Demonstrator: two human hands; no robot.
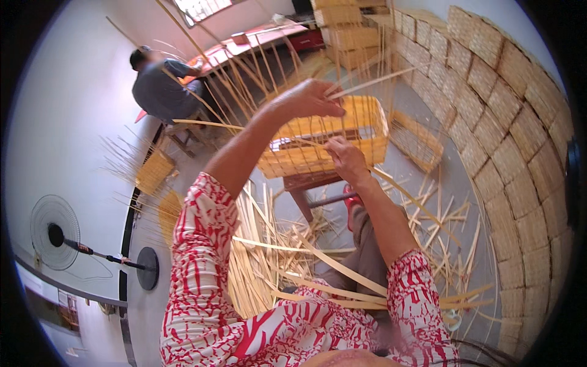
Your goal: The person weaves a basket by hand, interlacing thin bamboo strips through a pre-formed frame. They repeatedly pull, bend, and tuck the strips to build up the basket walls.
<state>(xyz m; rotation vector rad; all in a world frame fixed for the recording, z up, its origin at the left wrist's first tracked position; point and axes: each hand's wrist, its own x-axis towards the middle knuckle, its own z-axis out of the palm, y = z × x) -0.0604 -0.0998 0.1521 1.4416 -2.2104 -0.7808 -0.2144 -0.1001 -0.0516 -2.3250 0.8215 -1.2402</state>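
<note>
In front of me a partly woven yellow basket (275, 166) rests on a wooden stool (301, 199), its tall thin uprights sticking up around the wall. My left hand (310, 99) reaches over the basket with bent fingers, closed on a pale bamboo strip (385, 78) that points off to the right. At the near wall, my right hand (347, 156) pinches a narrow weaving strip (306, 142) among the uprights. A longer strip (417, 202) trails from beside the right wrist toward the lower right. The fingertips of both hands are partly hidden.
Loose bamboo strips (254, 263) lie across the floor and my lap. Stacked woven panels (489, 110) line the right wall. Another basket (419, 142) stands right of the stool. At far left are unfinished baskets (154, 171) and a fan (56, 234). A seated person (162, 88) works at a table.
</note>
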